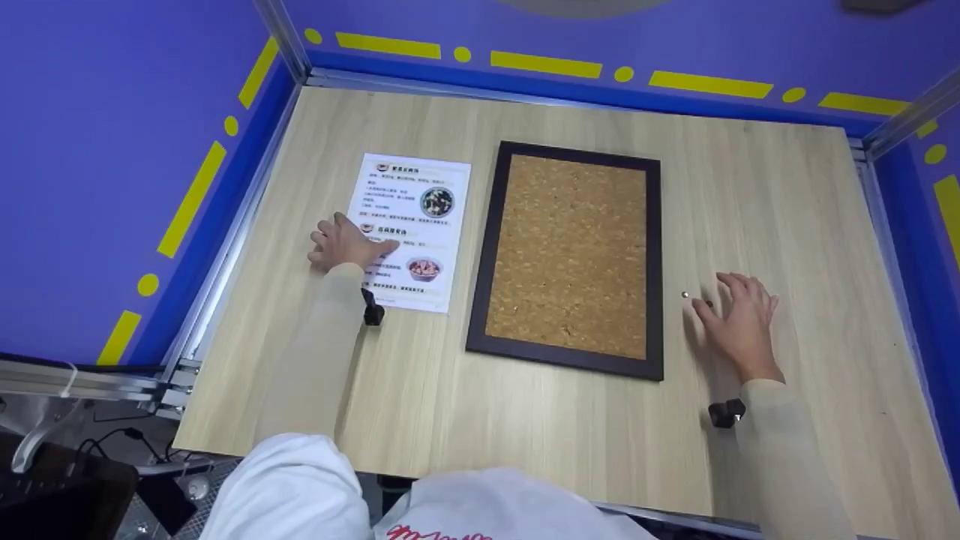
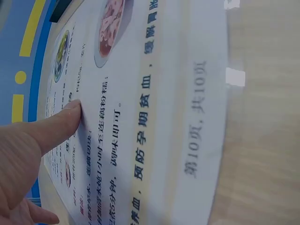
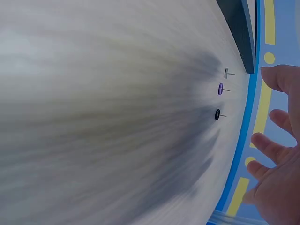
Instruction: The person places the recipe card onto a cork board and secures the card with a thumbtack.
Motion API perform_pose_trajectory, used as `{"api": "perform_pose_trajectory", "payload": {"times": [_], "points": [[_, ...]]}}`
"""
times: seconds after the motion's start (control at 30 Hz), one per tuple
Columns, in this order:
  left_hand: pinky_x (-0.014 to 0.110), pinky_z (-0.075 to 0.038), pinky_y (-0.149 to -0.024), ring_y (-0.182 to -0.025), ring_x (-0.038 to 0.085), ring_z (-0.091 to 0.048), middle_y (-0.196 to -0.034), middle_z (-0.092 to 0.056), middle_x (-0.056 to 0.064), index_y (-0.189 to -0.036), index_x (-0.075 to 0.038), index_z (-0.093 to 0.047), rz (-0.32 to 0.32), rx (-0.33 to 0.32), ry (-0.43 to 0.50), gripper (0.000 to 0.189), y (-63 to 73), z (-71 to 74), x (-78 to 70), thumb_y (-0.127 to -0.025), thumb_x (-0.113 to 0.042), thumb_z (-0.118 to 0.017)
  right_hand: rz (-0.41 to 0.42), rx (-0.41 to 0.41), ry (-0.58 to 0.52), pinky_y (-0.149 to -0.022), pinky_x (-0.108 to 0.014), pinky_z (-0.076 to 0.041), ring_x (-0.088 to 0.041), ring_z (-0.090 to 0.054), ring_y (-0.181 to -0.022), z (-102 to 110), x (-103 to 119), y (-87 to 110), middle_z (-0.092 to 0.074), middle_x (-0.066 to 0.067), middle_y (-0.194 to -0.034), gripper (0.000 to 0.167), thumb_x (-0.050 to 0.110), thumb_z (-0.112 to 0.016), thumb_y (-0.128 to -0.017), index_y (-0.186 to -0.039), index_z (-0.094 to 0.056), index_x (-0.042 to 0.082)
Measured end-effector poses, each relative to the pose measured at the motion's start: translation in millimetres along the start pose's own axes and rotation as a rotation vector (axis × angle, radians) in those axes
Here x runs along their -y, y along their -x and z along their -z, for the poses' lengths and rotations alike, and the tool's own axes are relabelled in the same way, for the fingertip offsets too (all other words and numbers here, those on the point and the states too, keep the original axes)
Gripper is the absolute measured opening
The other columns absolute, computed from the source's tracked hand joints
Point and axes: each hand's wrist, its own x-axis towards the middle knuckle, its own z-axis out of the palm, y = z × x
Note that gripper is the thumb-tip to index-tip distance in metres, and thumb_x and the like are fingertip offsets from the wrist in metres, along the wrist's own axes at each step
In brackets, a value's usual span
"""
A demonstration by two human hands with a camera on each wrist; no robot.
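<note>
**Recipe sheet** (image 1: 416, 241): white printed pg, flat on the wood-grain tabletop (image 1: 585, 427), L of ctr. Carries 2 recipes in Chinese, each w/ a bowl photo; footer in L wrist view reads pg 10 of 10.

**L hand** (image 1: 343, 241): at sheet's L edge. Thumb extended over the print, tip at or nearly at the paper. Other fingers bent, spread, past the edge; nothing gripped. Contact btwn those fingertips & tabletop: cannot tell.

**Thumbtacks, qty 3**: grey tack (image 3: 226, 73), purple tack (image 3: 221, 89), black tack (image 3: 217, 114). All on tabletop, R of the corkboard, in a short row w/ gaps btwn; heads down, pins up.

**R hand** (image 1: 739, 322): above tabletop, just beside the tacks, thumb nearest. Fingers spread & slightly bent, wide gap to thumb; nothing held. Hand shadow falls on tabletop around tacks.

**Corkboard** (image 1: 570, 255): flat, portrait, btwn sheet & R hand, apart from both. Dark frame (image 1: 654, 262) on all 4 sides; whole unit slightly rotated.

**Surroundings**: L sleeve (image 1: 315, 360) & R sleeve (image 1: 784, 450) beige, each w/ a black wrist mount (image 1: 726, 414). Person at near edge wears white top (image 1: 517, 510) w/ red lettering. Blue partitions (image 1: 112, 150) w/ yellow dash-dot markings stand around the table; metal rails (image 1: 247, 195) run along their base.
</note>
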Motion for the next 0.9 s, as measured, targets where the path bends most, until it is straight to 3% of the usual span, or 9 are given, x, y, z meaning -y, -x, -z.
{"api": "perform_pose_trajectory", "payload": {"times": [0.27,0.43,0.53,0.7,0.9], "points": [[0.057,-0.03,-0.098,-0.123,0.044,-0.036,-0.134,-0.04,0.028,-0.154,0.0,-0.023,0.001,0.057,0.04,0.119,-0.7,6.2,5.9,-0.07,-0.061,-0.081,0.026,-0.025,-0.009,-0.113,-0.066,0.005,-0.049,-0.03,-0.134,-1,0,0.4,-0.043,-0.03,-0.137,0.055,0.015,-0.07,-0.091,-0.136,-0.048,-0.007],[0.057,-0.032,-0.096,-0.118,0.043,-0.044,-0.126,-0.047,0.025,-0.144,-0.001,-0.04,-0.015,0.039,0.088,0.101,-5.2,5.6,7.4,-0.071,-0.056,-0.083,0.066,-0.057,-0.007,-0.111,-0.068,-0.003,-0.051,-0.034,-0.131,-2,1,-3.6,-0.048,-0.031,-0.132,0.054,0.011,-0.073,-0.088,-0.133,-0.05,-0.008],[0.056,-0.034,-0.093,-0.109,0.039,-0.052,-0.117,-0.055,0.021,-0.13,-0.003,-0.054,-0.048,0.017,0.133,0.075,-6.5,5.8,9.0,-0.077,-0.047,-0.082,0.066,-0.053,-0.002,-0.111,-0.068,-0.003,-0.052,-0.033,-0.131,-1,1,-4.6,-0.048,-0.031,-0.132,0.054,0.01,-0.073,-0.088,-0.133,-0.05,-0.008],[0.048,-0.042,-0.083,-0.089,0.031,-0.059,-0.104,-0.067,0.016,-0.115,-0.002,-0.064,-0.123,0.027,0.254,0.035,-4.6,13.1,14.2,-0.091,-0.026,-0.071,0.022,-0.003,0.004,-0.112,-0.066,0.005,-0.053,-0.029,-0.135,-1,3,-2.8,-0.044,-0.034,-0.138,0.057,0.013,-0.07,-0.091,-0.137,-0.046,-0.008],[0.034,-0.044,-0.071,-0.083,0.026,-0.059,-0.098,-0.065,0.017,-0.113,0.003,-0.064,-0.252,0.085,0.387,0.023,-8.5,16.0,19.1,-0.093,-0.004,-0.056,-0.009,0.026,-0.002,-0.112,-0.066,0.007,-0.053,-0.029,-0.136,1,4,-2.6,-0.041,-0.035,-0.141,0.06,0.016,-0.067,-0.093,-0.142,-0.041,-0.008]]}}
